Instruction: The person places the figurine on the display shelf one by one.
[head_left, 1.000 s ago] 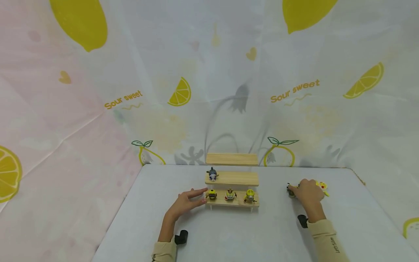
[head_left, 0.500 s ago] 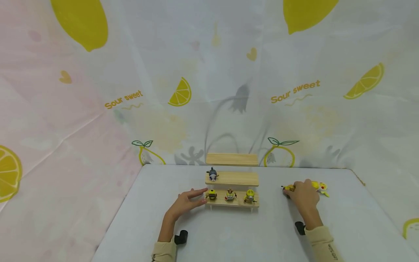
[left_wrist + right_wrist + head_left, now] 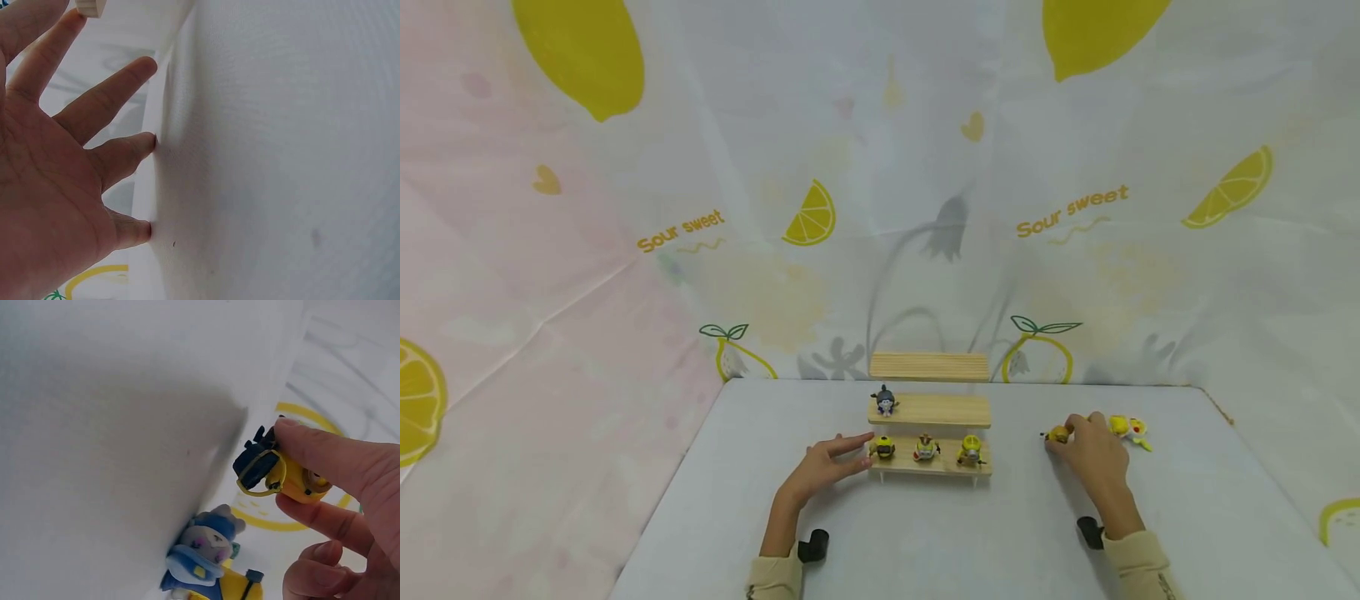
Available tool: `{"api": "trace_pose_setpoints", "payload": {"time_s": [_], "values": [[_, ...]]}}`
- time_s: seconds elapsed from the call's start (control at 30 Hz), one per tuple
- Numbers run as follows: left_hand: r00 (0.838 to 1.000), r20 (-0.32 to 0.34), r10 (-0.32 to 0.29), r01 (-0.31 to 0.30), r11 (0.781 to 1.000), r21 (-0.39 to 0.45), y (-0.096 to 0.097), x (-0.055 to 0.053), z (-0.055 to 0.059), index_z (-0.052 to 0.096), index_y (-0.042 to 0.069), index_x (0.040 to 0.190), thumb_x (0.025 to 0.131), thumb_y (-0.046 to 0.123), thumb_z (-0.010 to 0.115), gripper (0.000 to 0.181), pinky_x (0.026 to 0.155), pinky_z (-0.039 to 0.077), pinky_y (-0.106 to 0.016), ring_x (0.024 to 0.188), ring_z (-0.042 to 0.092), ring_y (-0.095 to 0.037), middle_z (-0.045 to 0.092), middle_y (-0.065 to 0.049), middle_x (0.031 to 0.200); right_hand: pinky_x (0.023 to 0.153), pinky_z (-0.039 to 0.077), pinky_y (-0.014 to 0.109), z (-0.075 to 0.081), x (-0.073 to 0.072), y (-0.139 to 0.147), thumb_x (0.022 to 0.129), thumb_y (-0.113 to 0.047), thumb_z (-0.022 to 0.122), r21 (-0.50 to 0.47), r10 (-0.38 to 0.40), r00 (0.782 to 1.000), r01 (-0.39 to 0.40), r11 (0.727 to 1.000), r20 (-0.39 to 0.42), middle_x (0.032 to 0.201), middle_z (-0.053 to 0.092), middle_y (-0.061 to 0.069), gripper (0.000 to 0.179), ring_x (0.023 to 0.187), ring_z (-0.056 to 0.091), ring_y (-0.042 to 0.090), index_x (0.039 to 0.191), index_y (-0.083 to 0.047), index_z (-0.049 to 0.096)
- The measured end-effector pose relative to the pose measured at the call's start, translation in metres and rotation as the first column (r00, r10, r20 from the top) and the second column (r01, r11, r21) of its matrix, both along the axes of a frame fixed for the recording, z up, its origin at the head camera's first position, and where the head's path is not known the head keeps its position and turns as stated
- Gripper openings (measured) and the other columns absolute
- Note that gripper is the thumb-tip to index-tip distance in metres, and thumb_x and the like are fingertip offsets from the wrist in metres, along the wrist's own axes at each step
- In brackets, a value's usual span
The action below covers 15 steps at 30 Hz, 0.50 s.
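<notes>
My right hand (image 3: 1096, 458) pinches a small yellow figurine (image 3: 1057, 434) between thumb and fingers, over the right side of the table. Up close in the right wrist view, this figurine (image 3: 257, 467) has dark blue parts and a thin yellow loop, and part of it is hidden by the thumb. At the left end of a tiered wooden shelf (image 3: 951, 408), my left hand (image 3: 824, 468) has its fingers spread. One of its fingertips touches a wooden piece (image 3: 91, 7) in the left wrist view.
A dark-haired figurine (image 3: 885, 403) sits on the middle tier. The lowest tier bears three yellowish figurines (image 3: 927, 448). Beyond my right hand lie yellow and white figures (image 3: 1133, 429). The right wrist view shows a figurine with a blue cap (image 3: 201, 550) near the held one.
My right hand has shifted slightly left with the figurine, which now shows more yellow. More of the yellow figures behind that hand are uncovered. My left hand stays in place.
</notes>
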<state>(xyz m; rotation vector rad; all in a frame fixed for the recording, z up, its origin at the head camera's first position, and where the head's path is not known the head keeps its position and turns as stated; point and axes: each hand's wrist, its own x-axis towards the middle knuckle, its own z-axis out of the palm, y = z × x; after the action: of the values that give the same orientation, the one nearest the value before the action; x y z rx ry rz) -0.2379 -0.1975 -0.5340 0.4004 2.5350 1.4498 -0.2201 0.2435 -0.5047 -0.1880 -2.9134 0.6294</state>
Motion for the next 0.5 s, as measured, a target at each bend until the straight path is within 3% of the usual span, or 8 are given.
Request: {"api": "trace_pose_setpoints", "payload": {"time_s": [0.5], "values": [[1.0, 0.007, 0.003, -0.003, 1.0, -0.001, 0.001, 0.001, 0.002, 0.066, 0.03, 0.131, 0.087, 0.043, 0.075, 0.047, 0.103, -0.016, -0.073, 0.144, 0.023, -0.042, 0.057, -0.004, 0.138, 0.048, 0.04, 0.033, 0.026, 0.011, -0.002, 0.081, -0.031, 0.08, -0.024, 0.076, 0.997, -0.075, 0.997, 0.018, 0.093, 0.055, 0.017, 0.036, 0.066, 0.049, 0.022, 0.098, -0.004, 0.065]]}}
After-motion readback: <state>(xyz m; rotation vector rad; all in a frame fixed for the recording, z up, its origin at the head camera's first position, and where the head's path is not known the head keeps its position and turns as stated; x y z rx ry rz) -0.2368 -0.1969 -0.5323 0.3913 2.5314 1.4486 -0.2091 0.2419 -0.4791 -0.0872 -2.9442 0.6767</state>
